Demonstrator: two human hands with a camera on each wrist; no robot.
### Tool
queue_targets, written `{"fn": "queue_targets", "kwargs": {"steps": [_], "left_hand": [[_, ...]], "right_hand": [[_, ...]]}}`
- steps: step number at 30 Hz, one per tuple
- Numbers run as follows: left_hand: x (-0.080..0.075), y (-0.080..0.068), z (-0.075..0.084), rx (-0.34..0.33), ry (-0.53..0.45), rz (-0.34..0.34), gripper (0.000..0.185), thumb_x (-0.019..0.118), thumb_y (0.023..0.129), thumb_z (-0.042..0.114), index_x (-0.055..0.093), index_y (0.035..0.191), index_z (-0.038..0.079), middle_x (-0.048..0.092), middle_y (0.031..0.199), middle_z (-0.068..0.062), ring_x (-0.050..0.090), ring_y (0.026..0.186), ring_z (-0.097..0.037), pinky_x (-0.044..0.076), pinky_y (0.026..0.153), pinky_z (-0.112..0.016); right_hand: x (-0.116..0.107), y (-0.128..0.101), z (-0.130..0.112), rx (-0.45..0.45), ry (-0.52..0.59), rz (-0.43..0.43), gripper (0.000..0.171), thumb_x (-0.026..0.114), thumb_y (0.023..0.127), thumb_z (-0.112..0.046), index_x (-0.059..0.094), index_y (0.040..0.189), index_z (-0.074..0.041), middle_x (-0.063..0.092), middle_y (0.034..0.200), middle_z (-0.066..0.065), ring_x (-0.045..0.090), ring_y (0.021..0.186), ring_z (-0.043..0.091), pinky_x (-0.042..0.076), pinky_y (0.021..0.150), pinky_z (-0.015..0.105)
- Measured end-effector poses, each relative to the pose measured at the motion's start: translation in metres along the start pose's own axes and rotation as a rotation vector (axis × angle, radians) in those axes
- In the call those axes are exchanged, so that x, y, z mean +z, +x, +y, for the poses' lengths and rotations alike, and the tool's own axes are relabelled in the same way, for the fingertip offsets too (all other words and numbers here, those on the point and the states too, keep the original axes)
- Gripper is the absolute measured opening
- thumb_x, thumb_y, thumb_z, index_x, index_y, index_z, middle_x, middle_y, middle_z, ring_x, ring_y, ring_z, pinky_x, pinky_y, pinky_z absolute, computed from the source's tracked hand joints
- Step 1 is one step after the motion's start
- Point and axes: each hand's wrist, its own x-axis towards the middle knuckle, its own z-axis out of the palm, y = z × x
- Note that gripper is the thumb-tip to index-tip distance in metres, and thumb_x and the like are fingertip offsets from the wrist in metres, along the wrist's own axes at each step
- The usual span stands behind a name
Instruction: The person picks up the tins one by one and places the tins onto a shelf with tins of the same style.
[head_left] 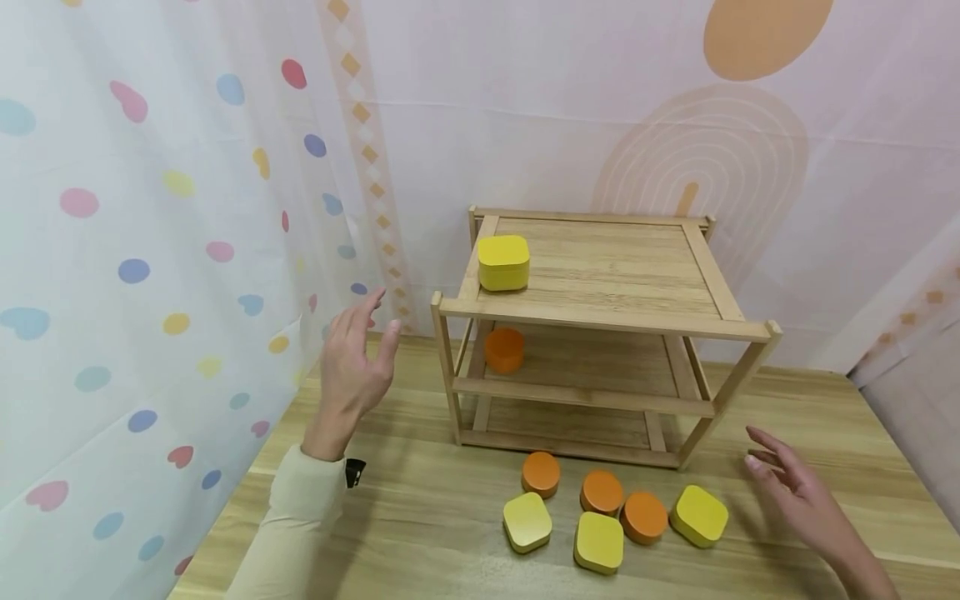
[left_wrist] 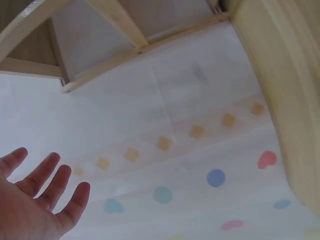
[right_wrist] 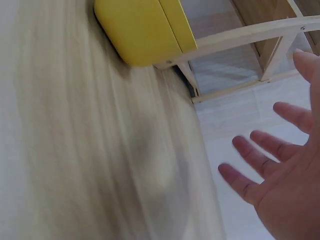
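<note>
- Both hands hold nothing: the left hand (head_left: 354,360) is raised with its fingers straight and spread, and the right hand (head_left: 797,490) is held low over the table with its fingers loosely extended.
- From the left wrist view, the left hand (left_wrist: 35,200) shows an open palm with four fingers apart, set against the dotted curtain (left_wrist: 200,190).
- From the right wrist view, the right hand (right_wrist: 285,175) also shows an open palm with splayed fingers, with a yellow square box (right_wrist: 142,27) lying on the table ahead of it.
- Left hand hovers just left of the wooden shelf rack (head_left: 600,321), near its front left post and touching nothing.
- On the rack's top shelf, at the front left corner, sits a yellow square box (head_left: 503,262).
- On the middle shelf, below that corner, stands an orange round box (head_left: 504,349).
- On the wooden table (head_left: 420,517) in front of the rack lies a cluster of six boxes.
- Three of these are orange and round: one (head_left: 541,473) nearest the rack, and two more (head_left: 602,492) (head_left: 643,517) to its right.
- Three are yellow and square: one (head_left: 527,522) at the left, one (head_left: 598,542) nearest the camera, and one (head_left: 699,515) at the right end.
- Right hand is nearest that right-end yellow box, a little apart from it.
- Behind the rack hangs a pale backdrop (head_left: 675,125) with an orange arch pattern.
</note>
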Motion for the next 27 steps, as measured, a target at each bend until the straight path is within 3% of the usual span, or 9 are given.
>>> {"fn": "queue_targets", "kwargs": {"steps": [4, 5, 9, 14, 27], "left_hand": [[0.001, 0.004, 0.01, 0.015, -0.053, -0.001, 0.049, 0.05, 0.097, 0.03, 0.052, 0.141, 0.009, 0.061, 0.126, -0.019, 0.055, 0.108, -0.036, 0.043, 0.089, -0.053], [0.002, 0.005, 0.012, 0.015, -0.072, -0.002, 0.048, 0.05, 0.098, 0.03, 0.052, 0.141, 0.01, 0.061, 0.126, -0.018, 0.055, 0.111, -0.035, 0.043, 0.091, -0.053], [0.003, 0.011, 0.023, 0.016, -0.148, -0.006, 0.046, 0.049, 0.099, 0.029, 0.053, 0.141, 0.011, 0.063, 0.123, -0.017, 0.055, 0.113, -0.034, 0.042, 0.093, -0.053], [0.005, 0.019, 0.037, 0.017, -0.245, -0.002, 0.044, 0.048, 0.099, 0.028, 0.055, 0.138, 0.008, 0.065, 0.117, -0.018, 0.058, 0.105, -0.031, 0.044, 0.086, -0.048], [0.021, 0.034, 0.063, -0.003, -0.404, -0.047, 0.037, 0.051, 0.1, 0.021, 0.056, 0.135, 0.01, 0.066, 0.109, -0.015, 0.058, 0.099, -0.023, 0.046, 0.084, -0.041]], "right_hand": [[0.004, -0.005, 0.0, -0.025, 0.11, 0.02, 0.044, 0.046, 0.105, -0.011, 0.038, 0.145, 0.006, 0.045, 0.131, -0.03, 0.051, 0.108, -0.015, 0.046, 0.081, 0.009], [0.005, -0.007, 0.0, -0.034, 0.131, 0.02, 0.043, 0.046, 0.105, -0.009, 0.039, 0.144, 0.006, 0.046, 0.13, -0.031, 0.053, 0.108, -0.013, 0.047, 0.082, 0.01], [0.01, -0.011, 0.0, -0.073, 0.196, -0.014, 0.041, 0.045, 0.104, -0.004, 0.039, 0.143, 0.008, 0.05, 0.133, -0.026, 0.055, 0.111, -0.007, 0.047, 0.085, 0.012], [0.019, -0.013, 0.002, -0.114, 0.282, -0.088, 0.04, 0.044, 0.102, 0.002, 0.038, 0.141, 0.012, 0.052, 0.136, -0.019, 0.056, 0.114, -0.003, 0.048, 0.088, 0.014], [0.036, -0.017, 0.006, -0.124, 0.432, -0.244, 0.05, 0.054, 0.095, 0.009, 0.036, 0.141, 0.01, 0.055, 0.136, 0.001, 0.055, 0.118, 0.0, 0.045, 0.095, 0.014]]}}
